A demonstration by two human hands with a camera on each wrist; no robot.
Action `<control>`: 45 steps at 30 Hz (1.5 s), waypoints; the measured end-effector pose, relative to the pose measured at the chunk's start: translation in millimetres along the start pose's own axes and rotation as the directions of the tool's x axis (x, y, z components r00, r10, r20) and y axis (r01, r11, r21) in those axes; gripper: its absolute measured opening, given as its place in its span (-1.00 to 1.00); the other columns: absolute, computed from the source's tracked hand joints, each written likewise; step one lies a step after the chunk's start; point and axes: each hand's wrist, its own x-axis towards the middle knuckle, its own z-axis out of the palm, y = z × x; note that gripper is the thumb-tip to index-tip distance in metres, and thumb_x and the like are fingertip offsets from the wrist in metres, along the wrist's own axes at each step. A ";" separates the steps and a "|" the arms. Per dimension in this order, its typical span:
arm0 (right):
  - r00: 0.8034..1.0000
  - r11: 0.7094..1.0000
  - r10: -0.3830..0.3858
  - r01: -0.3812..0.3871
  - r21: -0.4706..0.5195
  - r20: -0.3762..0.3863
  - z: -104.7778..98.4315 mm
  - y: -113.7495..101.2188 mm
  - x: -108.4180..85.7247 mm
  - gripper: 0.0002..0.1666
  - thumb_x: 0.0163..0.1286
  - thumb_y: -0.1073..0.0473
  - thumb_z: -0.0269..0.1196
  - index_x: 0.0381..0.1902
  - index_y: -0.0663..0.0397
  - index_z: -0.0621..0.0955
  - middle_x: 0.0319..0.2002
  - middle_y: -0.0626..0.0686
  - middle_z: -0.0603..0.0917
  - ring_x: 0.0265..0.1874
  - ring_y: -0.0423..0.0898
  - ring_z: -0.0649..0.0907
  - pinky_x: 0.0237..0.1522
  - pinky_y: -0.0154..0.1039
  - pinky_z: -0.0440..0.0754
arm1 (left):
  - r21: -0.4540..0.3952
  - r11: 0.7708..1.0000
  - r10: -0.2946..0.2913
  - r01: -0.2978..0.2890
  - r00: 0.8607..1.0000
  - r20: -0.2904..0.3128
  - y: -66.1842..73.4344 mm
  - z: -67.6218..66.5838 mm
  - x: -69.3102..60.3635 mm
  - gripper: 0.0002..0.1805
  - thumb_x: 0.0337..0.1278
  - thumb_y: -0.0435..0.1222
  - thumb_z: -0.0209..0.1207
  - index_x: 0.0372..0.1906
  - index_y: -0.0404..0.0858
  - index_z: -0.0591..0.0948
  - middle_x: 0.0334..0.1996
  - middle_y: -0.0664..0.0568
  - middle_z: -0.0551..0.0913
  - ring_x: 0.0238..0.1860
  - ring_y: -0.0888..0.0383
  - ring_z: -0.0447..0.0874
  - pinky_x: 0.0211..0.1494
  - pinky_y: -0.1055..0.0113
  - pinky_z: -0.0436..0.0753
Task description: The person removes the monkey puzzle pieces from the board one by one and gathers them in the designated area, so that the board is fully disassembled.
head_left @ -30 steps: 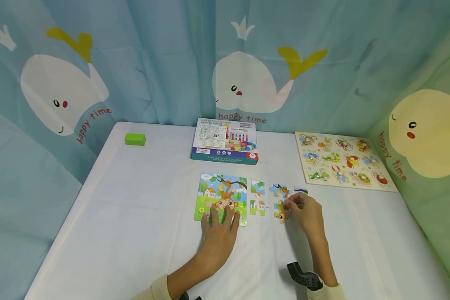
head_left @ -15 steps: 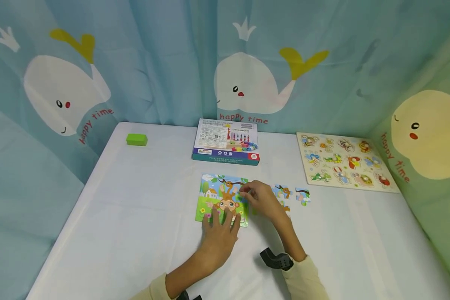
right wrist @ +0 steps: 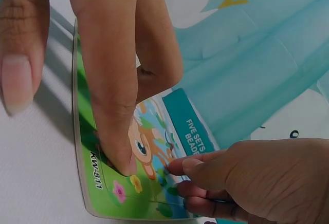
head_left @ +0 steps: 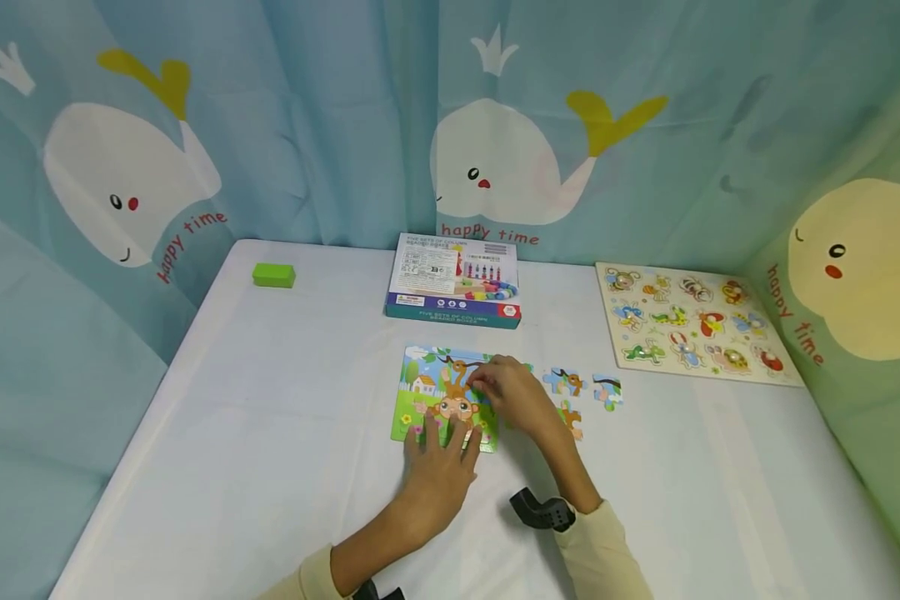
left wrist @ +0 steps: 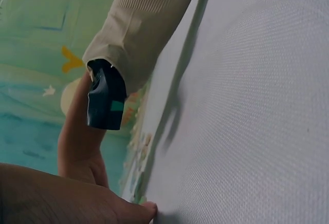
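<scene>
The monkey puzzle [head_left: 420, 408] lies at the middle of the table [head_left: 292, 475], its lower part and right side partly covered by hands. Its lower part is touched by the spread fingers of the left hand [head_left: 438, 475]; that hand is mostly cut off in the left wrist view. On the right side, the thumb and forefinger of the right hand [head_left: 521, 400] are brought together; whether a piece is pinched cannot be told. A piece with a monkey's tail [head_left: 567, 382] and a branch piece [head_left: 607, 390] lie farther right, in plain view, while a brown piece [head_left: 570, 419] is partly hidden by the right arm. Behind the puzzle a cardboard box [head_left: 453, 312] is seen, its contents hidden. Insect shapes are set in a board [head_left: 612, 329] at the far right. A green block [head_left: 273, 276] is placed far left.
</scene>
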 end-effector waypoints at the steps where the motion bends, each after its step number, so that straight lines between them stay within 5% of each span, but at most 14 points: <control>1: 1.000 1.000 -0.005 0.005 -0.005 0.004 -0.2 -0.2 0.4 -0.87 0.37 0.24 0.26 -0.29 0.08 0.75 -0.28 0.03 0.71 -0.18 -0.01 0.62 -0.06 -0.04 0.60 | 0.000 1.000 -0.002 0.002 1.000 0.002 -0.1 -0.3 0.0 -0.35 0.19 0.15 0.19 0.35 -0.01 0.47 0.22 -0.10 0.46 0.20 -0.30 0.45 0.03 -0.16 0.58; 23: 0.999 0.999 0.033 -0.034 0.003 0.029 1.4 -3.7 4.0 -0.90 0.30 0.22 0.34 -0.28 0.15 0.70 -0.29 0.05 0.62 -0.19 -0.03 0.57 -0.11 -0.11 0.60 | -0.043 0.999 0.004 -0.003 1.000 0.031 -1.5 -0.4 1.1 -0.36 0.22 0.12 0.18 0.35 -0.04 0.46 0.24 -0.12 0.44 0.23 -0.33 0.42 0.04 -0.19 0.58; 33: 0.998 0.996 0.013 -0.018 0.082 0.070 -5.4 -3.8 1.5 -0.88 0.26 0.31 0.35 -0.22 0.14 0.69 -0.35 0.02 0.63 -0.33 -0.13 0.56 -0.24 -0.20 0.56 | -0.023 1.000 -0.004 0.004 1.000 0.016 -1.2 4.0 1.8 -0.34 0.21 0.15 0.17 0.35 -0.02 0.45 0.24 -0.11 0.45 0.22 -0.32 0.43 0.03 -0.18 0.58; 45: 0.993 0.995 -0.022 0.011 0.103 0.112 -10.6 0.4 -3.5 -0.73 0.24 0.38 0.33 -0.09 0.09 0.66 -0.16 0.07 0.73 -0.22 -0.03 0.67 -0.16 -0.11 0.64 | -0.026 1.000 -0.006 0.006 1.000 0.019 -0.4 -0.1 0.6 -0.33 0.20 0.14 0.19 0.36 -0.02 0.45 0.25 -0.11 0.45 0.23 -0.31 0.41 0.04 -0.19 0.57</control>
